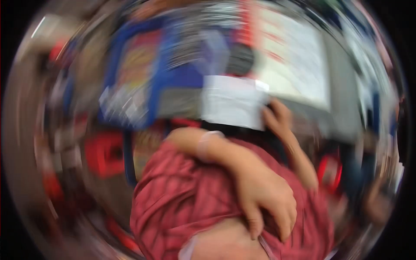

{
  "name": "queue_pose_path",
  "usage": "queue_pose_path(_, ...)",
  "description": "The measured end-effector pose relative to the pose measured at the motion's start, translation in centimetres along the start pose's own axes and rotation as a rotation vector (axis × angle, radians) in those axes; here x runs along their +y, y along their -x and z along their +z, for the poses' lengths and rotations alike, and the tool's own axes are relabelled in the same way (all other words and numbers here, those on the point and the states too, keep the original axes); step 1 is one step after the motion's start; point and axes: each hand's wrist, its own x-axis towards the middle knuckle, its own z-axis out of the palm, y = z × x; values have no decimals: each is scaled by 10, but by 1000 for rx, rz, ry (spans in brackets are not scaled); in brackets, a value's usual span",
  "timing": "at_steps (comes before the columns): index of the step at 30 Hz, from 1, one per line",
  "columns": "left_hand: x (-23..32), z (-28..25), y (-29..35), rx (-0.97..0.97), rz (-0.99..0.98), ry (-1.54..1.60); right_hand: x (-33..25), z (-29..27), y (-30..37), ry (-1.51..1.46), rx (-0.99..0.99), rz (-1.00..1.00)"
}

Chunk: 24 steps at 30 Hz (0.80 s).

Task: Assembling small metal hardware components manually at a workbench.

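Observation:
My right hand (279, 116) grips the right edge of a white rectangular sheet (234, 102), its thumb and fingers closed at that edge. The sheet lies over the near side of the work surface, close to my body. My left arm, with a pale band (206, 145) at the wrist, crosses in front of my red-pink striped shirt (173, 195). Over the shirt, my left hand (268, 201) hangs with its fingers bent down and its thumb apart from them. I see nothing held in it. Motion blur hides finer details.
At the left stands a blue tray (113, 71) with reddish and yellowish contents, a clear plastic bag (125, 106) at its near end. A round dark object (240, 59) sits beyond the sheet. To the right lies a large white printed sheet (294, 56) on a grey surface (346, 108).

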Motion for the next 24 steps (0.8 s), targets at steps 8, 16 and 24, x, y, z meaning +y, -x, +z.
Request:
queue_pose_path(8, 27, 40, 99, 454, -47, -27, -11, 18, 13, -285, 179, -30)
queue_pose_path(16, 79, 70, 113, 258, 410, -337, -19, 11, 5, -221, 101, 60)
queue_pose_path(24, 107, 88, 86, 461, 486, -523, -17, 11, 11, -155, 134, 52)
